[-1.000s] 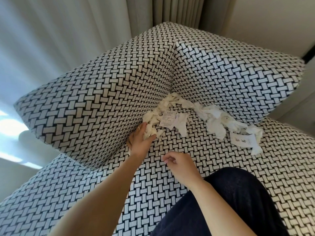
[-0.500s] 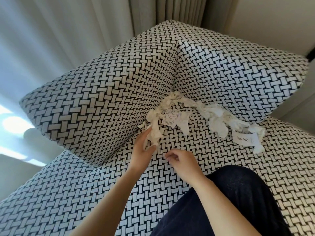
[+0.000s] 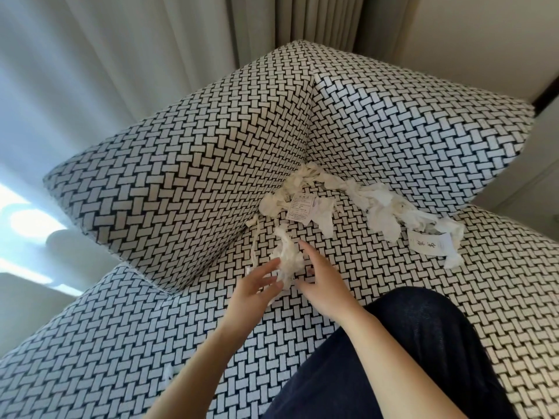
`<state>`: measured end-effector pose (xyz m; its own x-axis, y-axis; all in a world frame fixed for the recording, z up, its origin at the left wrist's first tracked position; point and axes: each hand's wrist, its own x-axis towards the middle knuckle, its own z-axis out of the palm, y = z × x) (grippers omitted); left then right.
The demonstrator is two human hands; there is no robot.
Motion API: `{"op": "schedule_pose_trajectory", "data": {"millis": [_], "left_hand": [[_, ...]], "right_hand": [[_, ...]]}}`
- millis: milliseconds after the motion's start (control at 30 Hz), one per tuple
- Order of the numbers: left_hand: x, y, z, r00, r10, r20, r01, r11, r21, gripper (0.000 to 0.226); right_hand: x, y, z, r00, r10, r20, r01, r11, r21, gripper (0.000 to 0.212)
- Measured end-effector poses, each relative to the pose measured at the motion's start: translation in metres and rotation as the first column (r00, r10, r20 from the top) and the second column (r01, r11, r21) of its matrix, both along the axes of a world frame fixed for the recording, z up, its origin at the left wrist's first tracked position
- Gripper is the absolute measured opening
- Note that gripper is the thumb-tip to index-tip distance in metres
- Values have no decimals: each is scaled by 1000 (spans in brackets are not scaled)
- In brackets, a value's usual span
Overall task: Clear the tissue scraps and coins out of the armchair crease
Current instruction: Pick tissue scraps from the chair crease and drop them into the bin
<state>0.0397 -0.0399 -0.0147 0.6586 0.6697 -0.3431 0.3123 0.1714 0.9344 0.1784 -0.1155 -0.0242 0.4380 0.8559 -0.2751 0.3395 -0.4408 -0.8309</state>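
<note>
A clump of white tissue scraps (image 3: 287,261) hangs between my two hands above the seat of the black-and-white woven armchair (image 3: 423,297). My left hand (image 3: 257,287) holds the clump from the left with fingers spread. My right hand (image 3: 323,282) touches it from the right. More tissue scraps (image 3: 378,207) line the crease along the back cushions, running to the corner (image 3: 302,182). A printed paper slip (image 3: 301,207) lies among them, another slip (image 3: 428,244) at the right end. No coins are visible.
Two upright woven cushions (image 3: 181,192) meet at the corner behind the crease. Curtains (image 3: 136,55) hang behind the chair. My dark-clothed leg (image 3: 393,358) rests on the seat at lower right. A small white scrap (image 3: 168,373) lies on the seat at lower left.
My left hand pulled a clump of tissue out of the left crease and lifted it toward me. My right hand rose from the seat and came against the clump.
</note>
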Motion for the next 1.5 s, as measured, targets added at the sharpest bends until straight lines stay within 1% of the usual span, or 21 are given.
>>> {"op": "schedule_pose_trajectory", "data": {"millis": [100, 167, 233, 300, 467, 533, 633, 733, 800, 833, 933, 1000, 1067, 1167, 1233, 1300, 1333, 1433, 1500], "left_hand": [[-2, -2, 6, 997, -73, -14, 73, 996, 41, 36], [-2, -4, 7, 995, -96, -13, 96, 994, 44, 35], [-1, -6, 9, 997, -79, 9, 79, 996, 28, 34], [-1, -6, 10, 999, -31, 21, 30, 999, 20, 36], [-3, 0, 9, 987, 161, 9, -161, 984, 80, 41], [-4, 3, 8, 971, 237, 17, -238, 967, 87, 39], [-8, 7, 6, 942, 334, 5, -333, 938, 95, 37], [-8, 8, 1, 925, 380, -24, -373, 917, 142, 34], [-5, 7, -4, 933, 356, -63, -337, 920, 201, 31], [-2, 6, -7, 943, 319, -90, -293, 929, 227, 28], [6, 0, -15, 965, 161, -207, -92, 947, 307, 26], [12, -5, -18, 957, 103, -271, 7, 926, 378, 34], [18, -8, -18, 943, 84, -321, 67, 899, 432, 47], [28, -11, -21, 920, 57, -387, 139, 878, 459, 66], [33, -14, -25, 898, 43, -439, 189, 862, 470, 72], [38, -17, -29, 887, 50, -459, 208, 844, 495, 69], [39, -17, -30, 889, 62, -454, 201, 838, 508, 65], [44, -14, -32, 893, 88, -441, 188, 818, 543, 47], [46, -9, -30, 888, 76, -453, 204, 819, 537, 38]], "right_hand": [[-2, 0, 1, 995, 49, -86, -50, 999, -16, 83], [-2, 0, 1, 997, 43, -65, -43, 999, 1, 76], [-1, -1, 3, 1000, -5, -5, 5, 1000, 18, 63], [0, -2, 5, 998, -64, 28, 63, 997, 38, 52], [1, -2, 10, 978, -181, 99, 171, 980, 106, 28], [2, -2, 13, 967, -246, 72, 234, 962, 141, 21], [5, -2, 12, 939, -343, 23, 334, 927, 171, 20], [8, -2, 11, 895, -445, -33, 442, 875, 199, 16], [11, -2, 11, 850, -517, -98, 526, 827, 197, 16], [12, -2, 10, 830, -543, -130, 558, 808, 187, 17], [14, -2, 11, 758, -608, -236, 647, 745, 163, 16], [16, -4, 12, 707, -636, -308, 697, 701, 151, 16], [16, -5, 15, 655, -650, -386, 738, 659, 143, 17], [16, -6, 22, 575, -652, -494, 793, 591, 144, 18], [16, -6, 25, 512, -644, -568, 829, 544, 129, 17], [16, -6, 27, 455, -620, -639, 852, 512, 110, 12], [16, -6, 28, 442, -606, -661, 856, 506, 108, 11], [16, -7, 31, 426, -583, -692, 862, 494, 116, 10], [16, -8, 34, 418, -571, -707, 866, 486, 119, 10]]}}
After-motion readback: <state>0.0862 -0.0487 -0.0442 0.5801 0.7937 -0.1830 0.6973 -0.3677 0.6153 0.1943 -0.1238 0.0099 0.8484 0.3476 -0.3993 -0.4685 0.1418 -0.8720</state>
